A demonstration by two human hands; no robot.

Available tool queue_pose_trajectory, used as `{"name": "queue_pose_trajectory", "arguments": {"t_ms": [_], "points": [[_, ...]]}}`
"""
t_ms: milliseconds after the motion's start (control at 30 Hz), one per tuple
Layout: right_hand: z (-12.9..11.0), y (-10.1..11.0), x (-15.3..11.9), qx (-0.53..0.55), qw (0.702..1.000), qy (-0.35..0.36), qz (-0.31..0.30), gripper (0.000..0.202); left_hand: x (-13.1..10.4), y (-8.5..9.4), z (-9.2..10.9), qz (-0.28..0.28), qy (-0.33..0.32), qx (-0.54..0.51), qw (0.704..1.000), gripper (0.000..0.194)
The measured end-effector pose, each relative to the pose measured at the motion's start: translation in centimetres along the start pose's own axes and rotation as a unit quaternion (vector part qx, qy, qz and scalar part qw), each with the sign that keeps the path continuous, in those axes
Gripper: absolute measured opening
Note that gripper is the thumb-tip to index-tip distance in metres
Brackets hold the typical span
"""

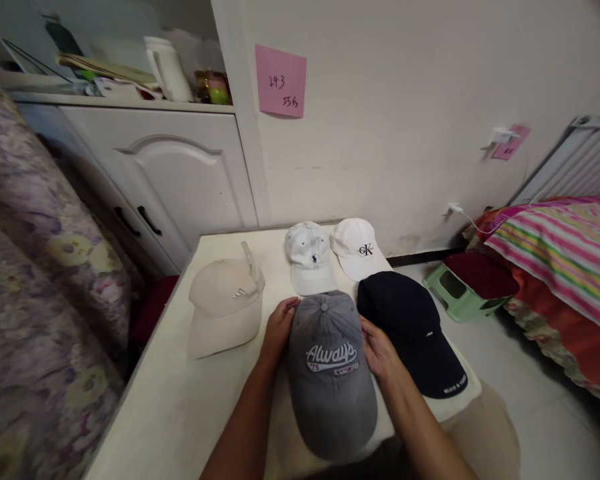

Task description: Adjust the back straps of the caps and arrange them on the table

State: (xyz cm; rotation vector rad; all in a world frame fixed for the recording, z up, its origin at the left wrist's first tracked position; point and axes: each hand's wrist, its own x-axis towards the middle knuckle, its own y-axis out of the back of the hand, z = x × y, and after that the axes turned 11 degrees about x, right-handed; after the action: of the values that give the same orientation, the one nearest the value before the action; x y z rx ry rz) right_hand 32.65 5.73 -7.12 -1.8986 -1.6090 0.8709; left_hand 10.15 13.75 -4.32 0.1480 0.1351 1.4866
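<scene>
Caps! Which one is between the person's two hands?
The gray cap lettered "Always", between the left hand and right hand; no other cap sits there.

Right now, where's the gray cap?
In the head view, the gray cap is low, just right of center, between the left hand and right hand, left of the navy cap.

Grey cap (330,400), navy cap (405,323), striped blanket (570,247)
</scene>
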Motion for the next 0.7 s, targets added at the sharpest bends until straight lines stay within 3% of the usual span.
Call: {"name": "queue_pose_trajectory", "arguments": {"t_ms": [100, 267, 500, 700], "points": [[-0.1, 0.1, 0.5, 0.051, 0.996, -0.070, -0.020, 0.022, 0.0, 0.1, -0.3, 0.008, -0.001, 0.012, 1.000, 0.031], [0.3, 0.0, 2.1, 0.098, 0.988, -0.121, -0.021, 0.021, 0.0, 0.2, -0.7, 0.012, 0.008, 0.012, 1.000, 0.031], [0.9, 0.3, 3.0, 0.103, 0.983, -0.151, -0.008, 0.019, -0.2, 0.1, -0.6, 0.020, 0.048, -0.021, 0.998, 0.029], [0.9, 0.3, 3.0, 0.089, 0.984, -0.154, -0.019, 0.027, -2.9, 1.0, -0.2, 0.014, 0.089, -0.044, 0.995, 0.029]]}}
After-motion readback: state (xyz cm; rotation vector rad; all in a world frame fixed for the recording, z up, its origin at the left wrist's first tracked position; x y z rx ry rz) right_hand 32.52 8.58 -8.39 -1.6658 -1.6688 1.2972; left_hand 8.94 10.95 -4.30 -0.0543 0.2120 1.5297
